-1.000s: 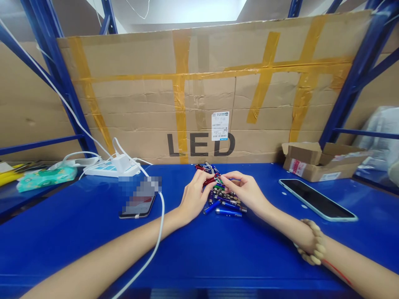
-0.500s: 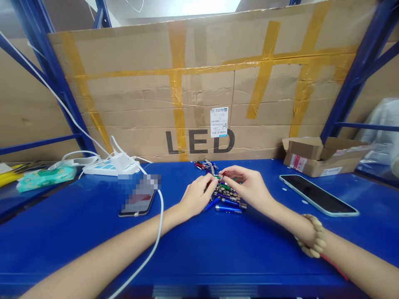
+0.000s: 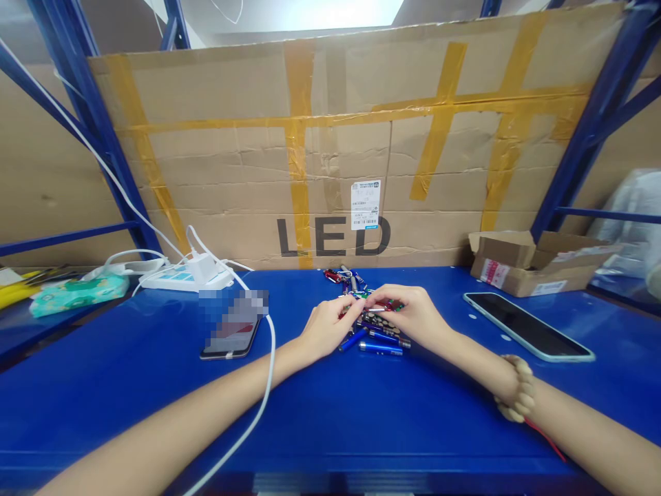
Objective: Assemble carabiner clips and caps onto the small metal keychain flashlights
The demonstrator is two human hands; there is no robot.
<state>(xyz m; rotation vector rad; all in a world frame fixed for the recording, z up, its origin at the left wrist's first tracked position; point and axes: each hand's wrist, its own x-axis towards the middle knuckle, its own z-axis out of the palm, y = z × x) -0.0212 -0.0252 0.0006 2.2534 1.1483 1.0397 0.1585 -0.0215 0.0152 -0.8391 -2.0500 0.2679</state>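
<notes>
Over a pile of small parts, my left hand (image 3: 329, 325) and my right hand (image 3: 417, 314) meet with fingers pinched. Between them is a small red tube, which looks like a keychain flashlight (image 3: 381, 308); the fingers hide much of it. My left fingertips close on its left end, and my right fingers hold it from the other side. Just below lie several blue flashlight tubes (image 3: 381, 348) and small round button cells (image 3: 388, 321). Red metal pieces (image 3: 333, 276) with clips lie behind my fingers.
A dark phone (image 3: 235, 337) lies left, with a white cable (image 3: 269, 372) running over it and across my left forearm. A white power strip (image 3: 170, 279) sits behind. Right are another phone (image 3: 527, 327) and an open carton (image 3: 521, 275). Tall cardboard (image 3: 232, 179) stands behind the blue table (image 3: 413, 420).
The red tube, tilted up at my right fingertips before, now lies nearly level between both hands. My right hand has turned and lowered slightly, closer to the left. The view shifted a little.
</notes>
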